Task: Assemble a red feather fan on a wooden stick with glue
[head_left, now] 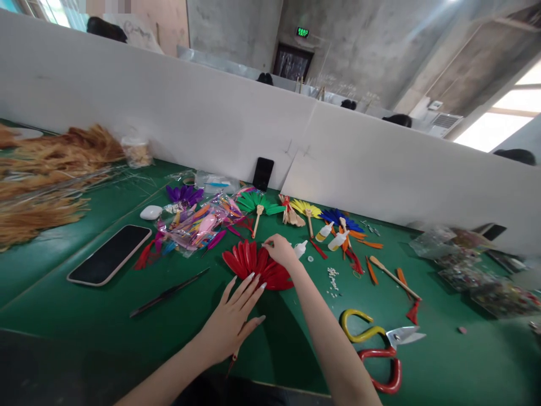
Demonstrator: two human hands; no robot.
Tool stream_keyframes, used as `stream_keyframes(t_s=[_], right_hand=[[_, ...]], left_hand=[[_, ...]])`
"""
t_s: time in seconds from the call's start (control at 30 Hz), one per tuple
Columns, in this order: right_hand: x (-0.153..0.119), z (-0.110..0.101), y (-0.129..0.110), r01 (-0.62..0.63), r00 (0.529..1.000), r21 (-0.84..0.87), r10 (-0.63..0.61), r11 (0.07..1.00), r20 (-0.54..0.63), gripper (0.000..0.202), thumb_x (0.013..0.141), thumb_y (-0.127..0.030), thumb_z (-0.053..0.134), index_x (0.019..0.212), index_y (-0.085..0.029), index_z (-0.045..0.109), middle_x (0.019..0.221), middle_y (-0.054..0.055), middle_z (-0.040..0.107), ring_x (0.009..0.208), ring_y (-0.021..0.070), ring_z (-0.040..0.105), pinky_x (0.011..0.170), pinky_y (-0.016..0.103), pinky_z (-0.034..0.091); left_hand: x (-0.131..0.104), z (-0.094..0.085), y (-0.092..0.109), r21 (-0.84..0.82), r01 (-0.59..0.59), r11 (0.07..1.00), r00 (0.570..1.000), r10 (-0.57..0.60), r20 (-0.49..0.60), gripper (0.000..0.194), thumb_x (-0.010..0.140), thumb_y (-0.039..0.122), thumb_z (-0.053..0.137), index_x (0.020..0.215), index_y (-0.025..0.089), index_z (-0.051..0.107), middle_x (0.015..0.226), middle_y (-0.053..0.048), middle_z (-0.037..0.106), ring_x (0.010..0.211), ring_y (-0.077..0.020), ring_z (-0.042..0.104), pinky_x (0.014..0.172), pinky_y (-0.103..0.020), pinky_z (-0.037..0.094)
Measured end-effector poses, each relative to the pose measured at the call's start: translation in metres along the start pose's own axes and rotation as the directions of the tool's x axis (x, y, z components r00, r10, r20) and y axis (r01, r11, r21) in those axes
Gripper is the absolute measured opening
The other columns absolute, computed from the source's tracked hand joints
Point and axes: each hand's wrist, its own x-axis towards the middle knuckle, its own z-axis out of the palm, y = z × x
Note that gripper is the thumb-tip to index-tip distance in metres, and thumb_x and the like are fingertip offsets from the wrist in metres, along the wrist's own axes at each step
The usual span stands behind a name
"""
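Note:
A red feather fan (240,260) lies spread on the green table in front of me. My left hand (234,318) rests flat on its lower part, fingers stretched out. The tip of a wooden handle (235,355) shows under that hand. At the fan's upper edge, my right hand (279,251) has thumb and forefinger pinched together; whatever is between them is too small to make out. Close by the right hand stand a small white glue bottle (300,248) and a scatter of white beads (332,279). Tweezers (169,292) lie left of the fan.
Yellow-and-red-handled scissors (403,336) lie at right. Green (258,202), yellow (307,208), blue (338,219) and purple (186,195) feather fans line the back, beside bagged feathers (205,223). A phone (110,255) and brown fibres (46,180) sit left. A white partition (211,124) stands behind.

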Motion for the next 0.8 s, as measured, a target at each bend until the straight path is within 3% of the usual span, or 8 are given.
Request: stream_keyframes(t_s=[0.13, 0.27, 0.43, 0.8], right_hand=[[0.001, -0.001, -0.001, -0.007, 1.000, 0.012, 0.007, 1.000, 0.016, 0.029, 0.088, -0.035, 0.049, 0.083, -0.016, 0.071, 0.089, 0.009, 0.068, 0.083, 0.0182, 0.063, 0.068, 0.023, 0.043], [0.005, 0.000, -0.001, -0.011, 0.999, 0.025, 0.010, 1.000, 0.032, 0.029, 0.084, -0.039, 0.054, 0.080, -0.015, 0.071, 0.089, 0.010, 0.068, 0.078, 0.0181, 0.064, 0.064, 0.023, 0.043], [0.011, 0.000, 0.000, 0.009, 0.997, 0.065, -0.014, 0.998, 0.077, 0.019, 0.079, -0.032, 0.061, 0.072, -0.017, 0.072, 0.073, 0.006, 0.070, 0.068, 0.0167, 0.064, 0.055, 0.021, 0.042], [0.013, 0.005, 0.001, 0.058, 0.997, 0.144, -0.066, 0.988, 0.050, 0.016, 0.080, -0.024, 0.060, 0.075, -0.016, 0.072, 0.075, 0.005, 0.072, 0.069, 0.0159, 0.065, 0.062, 0.020, 0.044]], left_hand=[[0.001, -0.004, 0.000, 0.002, -0.016, 1.000, 1.000, 0.016, 0.013, 0.053, 0.095, 0.039, 0.027, 0.144, 0.025, 0.010, 0.150, -0.001, 0.018, 0.137, -0.0205, 0.016, 0.110, -0.040, 0.014], [0.003, -0.003, -0.002, 0.006, -0.035, 0.999, 0.999, 0.035, 0.018, 0.054, 0.095, 0.040, 0.027, 0.144, 0.026, 0.010, 0.150, -0.002, 0.018, 0.137, -0.0215, 0.017, 0.109, -0.042, 0.016], [0.006, 0.001, -0.005, 0.001, -0.063, 0.998, 0.998, 0.063, 0.012, 0.060, 0.092, 0.048, 0.031, 0.144, 0.025, 0.012, 0.150, -0.005, 0.018, 0.136, -0.0250, 0.018, 0.108, -0.045, 0.018], [0.006, 0.001, -0.007, -0.037, -0.077, 0.996, 0.997, 0.077, 0.017, 0.067, 0.087, 0.057, 0.035, 0.143, 0.028, 0.013, 0.150, -0.006, 0.018, 0.136, -0.0293, 0.018, 0.107, -0.050, 0.017]])
